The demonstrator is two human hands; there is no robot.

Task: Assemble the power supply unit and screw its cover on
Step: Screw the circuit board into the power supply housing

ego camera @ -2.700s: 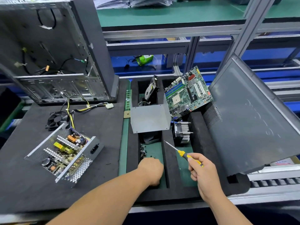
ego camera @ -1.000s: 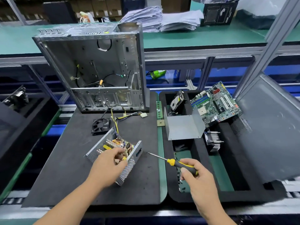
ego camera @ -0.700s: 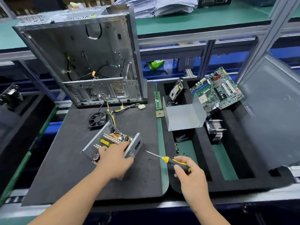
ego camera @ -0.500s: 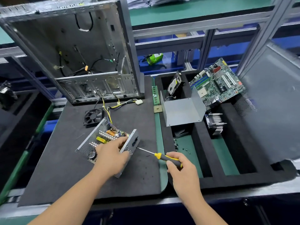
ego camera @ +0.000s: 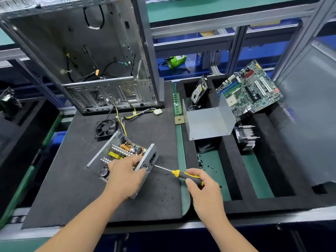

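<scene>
Open PSU [ego camera: 116, 155] on mat [ego camera: 72, 188], 9 o'clock of tray [ego camera: 232, 170]. Left hand [ego camera: 125, 177] clamps its end wall, steadying it. Right hand [ego camera: 203, 188] wrapped round screwdriver [ego camera: 181, 175], tip at wall, apparently driving screw. Cover [ego camera: 209, 122] waits at 1 o'clock, unfitted.

The left hand [ego camera: 125, 176], which rested in the foam tray's [ego camera: 231, 171] screw compartment at first, now grips the open power supply unit [ego camera: 116, 155] on the black mat, fingers curled over its end wall. The right hand [ego camera: 203, 188] is now over beside it with the screwdriver [ego camera: 181, 174], whose tip now touches the unit's end wall instead of pointing over the tray.
</scene>
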